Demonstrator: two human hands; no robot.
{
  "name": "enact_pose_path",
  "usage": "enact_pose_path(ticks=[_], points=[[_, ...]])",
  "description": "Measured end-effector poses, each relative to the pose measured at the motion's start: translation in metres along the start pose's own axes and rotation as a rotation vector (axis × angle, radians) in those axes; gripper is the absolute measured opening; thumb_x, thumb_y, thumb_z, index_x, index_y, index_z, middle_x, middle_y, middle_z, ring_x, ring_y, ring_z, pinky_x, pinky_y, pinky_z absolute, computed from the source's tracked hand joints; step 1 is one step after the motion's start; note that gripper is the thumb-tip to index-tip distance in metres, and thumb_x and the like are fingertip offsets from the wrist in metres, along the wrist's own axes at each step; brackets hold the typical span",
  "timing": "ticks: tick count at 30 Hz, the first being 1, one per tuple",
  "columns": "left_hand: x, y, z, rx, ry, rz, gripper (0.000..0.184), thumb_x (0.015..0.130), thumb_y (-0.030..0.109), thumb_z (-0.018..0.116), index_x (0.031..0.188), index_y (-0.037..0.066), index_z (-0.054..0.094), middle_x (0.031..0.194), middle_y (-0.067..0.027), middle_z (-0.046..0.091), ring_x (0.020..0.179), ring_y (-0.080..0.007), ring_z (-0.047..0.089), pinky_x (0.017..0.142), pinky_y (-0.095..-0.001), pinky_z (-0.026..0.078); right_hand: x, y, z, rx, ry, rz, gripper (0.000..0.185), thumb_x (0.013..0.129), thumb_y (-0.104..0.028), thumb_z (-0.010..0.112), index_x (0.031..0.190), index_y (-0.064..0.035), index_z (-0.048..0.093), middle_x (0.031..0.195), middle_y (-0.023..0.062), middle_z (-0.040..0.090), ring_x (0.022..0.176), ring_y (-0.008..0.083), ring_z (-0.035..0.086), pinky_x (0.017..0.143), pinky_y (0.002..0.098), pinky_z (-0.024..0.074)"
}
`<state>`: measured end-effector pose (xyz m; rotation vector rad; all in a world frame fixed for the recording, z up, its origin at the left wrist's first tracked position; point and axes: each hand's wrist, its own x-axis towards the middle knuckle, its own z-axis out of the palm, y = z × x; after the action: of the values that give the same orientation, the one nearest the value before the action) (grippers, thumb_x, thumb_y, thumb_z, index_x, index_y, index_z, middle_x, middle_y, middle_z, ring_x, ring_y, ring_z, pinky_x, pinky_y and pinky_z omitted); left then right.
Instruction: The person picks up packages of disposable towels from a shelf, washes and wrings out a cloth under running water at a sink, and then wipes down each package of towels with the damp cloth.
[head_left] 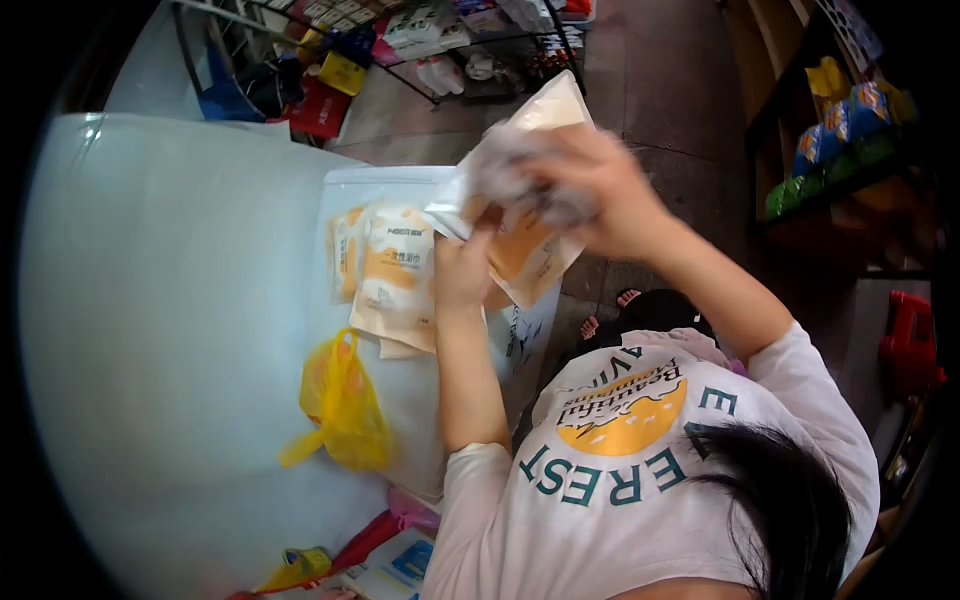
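Observation:
My left hand grips the lower edge of a cream and orange packet, held tilted up above the floor. My right hand, blurred by motion, presses a crumpled greyish-white cloth against the packet's face. Several similar packets lie to the left; the front packet is labelled as a disposable bath towel. They rest on a whitish plastic surface. Close to them sits a knotted yellow plastic bag.
A large pale sheet-covered surface spreads along the left. Shelving with goods stands at the back. A second shelf holds blue and green packs at right, with a red plastic object lower down. Dark floor tiles run between them.

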<state>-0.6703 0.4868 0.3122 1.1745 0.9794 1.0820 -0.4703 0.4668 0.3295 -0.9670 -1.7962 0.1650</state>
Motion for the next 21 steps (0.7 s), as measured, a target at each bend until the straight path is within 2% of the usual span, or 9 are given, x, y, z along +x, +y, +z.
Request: enact_pose_path(ticks=[2,4,6,12,15,17,18,20,21], points=[[-0.002,0.008,0.009,0.126,0.046,0.135,0.033,0.081,0.006,0.060,0.111,-0.005,0.051,0.108,-0.0086,0.057,0.099,-0.0161,0.053,0.085,-0.0275,0.041,0.010,-0.002,0.015,-0.162,-0.010,0.005,0.043,0.055,-0.009,0.069,0.097,-0.0148,0.061,0.106,0.0041,0.055,0.100,0.0251,0.050,0.081,0.0379,0.0410],[-0.007,0.016,0.005,0.147,0.003,0.154,0.033,0.081,0.006,0.060,0.111,-0.004,0.051,0.108,-0.0086,0.057,0.099,-0.0162,0.053,0.085,-0.0276,0.041,0.016,0.026,0.017,-0.179,-0.001,0.154,0.035,0.063,-0.008,0.065,0.099,-0.0098,0.060,0.106,0.0089,0.053,0.096,0.0296,0.049,0.080,0.0396,0.0405],[-0.008,0.017,0.000,0.172,-0.038,0.170,0.034,0.081,0.006,0.060,0.112,-0.004,0.050,0.108,-0.0086,0.056,0.099,-0.0163,0.053,0.085,-0.0276,0.042,0.014,0.047,0.016,-0.192,-0.086,0.248,0.030,0.069,-0.011,0.062,0.099,-0.0099,0.060,0.106,0.0072,0.052,0.096,0.0276,0.049,0.081,0.0393,0.0399],[-0.001,0.010,-0.008,0.114,-0.038,0.044,0.036,0.080,0.004,0.061,0.113,-0.003,0.049,0.108,-0.0089,0.056,0.098,-0.0164,0.053,0.085,-0.0272,0.041,0.017,0.053,0.014,-0.305,-0.084,0.252,0.032,0.068,-0.016,0.059,0.099,-0.0169,0.062,0.101,0.0048,0.054,0.094,0.0249,0.050,0.074,0.0385,0.0388],[0.000,0.010,-0.010,0.147,-0.079,0.043,0.036,0.079,0.003,0.062,0.113,-0.003,0.050,0.107,-0.0084,0.057,0.097,-0.0163,0.054,0.084,-0.0270,0.042,0.017,0.004,0.012,-0.133,-0.135,0.026,0.029,0.069,-0.025,0.060,0.097,-0.0179,0.062,0.099,0.0046,0.054,0.095,0.0251,0.049,0.075,0.0385,0.0375],[-0.003,0.014,-0.010,0.231,-0.044,-0.066,0.037,0.079,0.002,0.062,0.112,-0.004,0.049,0.106,-0.0091,0.057,0.096,-0.0165,0.054,0.084,-0.0271,0.043,0.018,0.029,0.018,-0.191,-0.098,0.110,0.030,0.069,-0.025,0.061,0.098,-0.0184,0.062,0.098,0.0043,0.053,0.095,0.0250,0.049,0.075,0.0386,0.0374],[-0.006,0.014,-0.006,0.229,-0.045,-0.063,0.037,0.079,0.002,0.062,0.112,-0.004,0.049,0.106,-0.0091,0.057,0.096,-0.0165,0.054,0.084,-0.0271,0.043,0.021,0.047,0.020,-0.257,-0.063,0.176,0.031,0.068,-0.026,0.061,0.098,-0.0188,0.062,0.098,0.0040,0.053,0.094,0.0249,0.049,0.075,0.0387,0.0374],[-0.011,0.013,0.000,0.178,-0.085,0.014,0.037,0.078,0.002,0.062,0.112,-0.006,0.049,0.106,-0.0105,0.058,0.095,-0.0170,0.055,0.082,-0.0273,0.044,0.016,0.072,0.019,-0.345,-0.186,0.296,0.032,0.070,-0.027,0.059,0.101,-0.0190,0.061,0.099,0.0035,0.053,0.095,0.0249,0.049,0.076,0.0400,0.0378],[-0.010,0.007,-0.005,0.151,-0.073,0.008,0.039,0.078,0.001,0.062,0.113,-0.006,0.048,0.108,-0.0121,0.056,0.097,-0.0178,0.055,0.084,-0.0280,0.044,0.010,0.080,0.022,-0.358,-0.151,0.280,0.032,0.072,-0.027,0.059,0.102,-0.0191,0.061,0.100,0.0035,0.053,0.095,0.0250,0.050,0.076,0.0404,0.0382]])
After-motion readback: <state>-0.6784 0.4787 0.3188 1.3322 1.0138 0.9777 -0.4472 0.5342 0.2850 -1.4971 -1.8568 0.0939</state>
